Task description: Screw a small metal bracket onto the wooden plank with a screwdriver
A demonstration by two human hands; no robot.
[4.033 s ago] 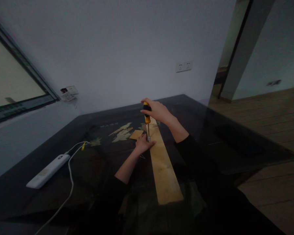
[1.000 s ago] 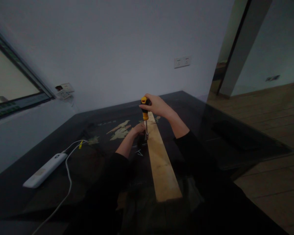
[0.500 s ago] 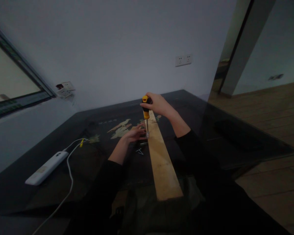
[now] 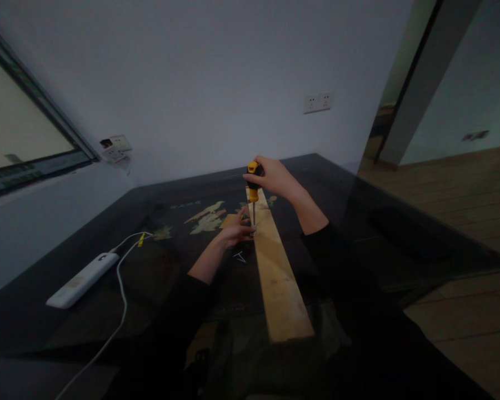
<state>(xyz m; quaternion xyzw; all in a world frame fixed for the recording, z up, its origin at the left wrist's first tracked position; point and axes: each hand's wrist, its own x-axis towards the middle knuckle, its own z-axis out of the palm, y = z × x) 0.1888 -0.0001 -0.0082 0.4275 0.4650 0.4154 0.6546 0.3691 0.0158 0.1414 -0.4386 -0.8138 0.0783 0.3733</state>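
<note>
My right hand (image 4: 275, 176) is wrapped round the yellow and black handle of a screwdriver (image 4: 253, 191). Its shaft points straight down to a small metal piece (image 4: 254, 232) at the left edge of a long wooden board (image 4: 278, 272). The fingers of my left hand (image 4: 234, 232) close on this small piece beside the screwdriver's tip; its exact kind is too small to make out. Some thin screws or nails (image 4: 239, 257) lie on the dark table just below my left hand.
The dark table (image 4: 170, 294) has bird and flower pictures on its top. A white power strip (image 4: 83, 280) with a white cable (image 4: 123, 297) lies at the left. A flat yellowish piece (image 4: 228, 221) is behind my left hand. Wall sockets (image 4: 318, 103) are beyond.
My left fingers have moved in closer round the small metal piece at the screwdriver's tip. The right hand keeps its hold on the upright screwdriver. The whole view has shifted slightly.
</note>
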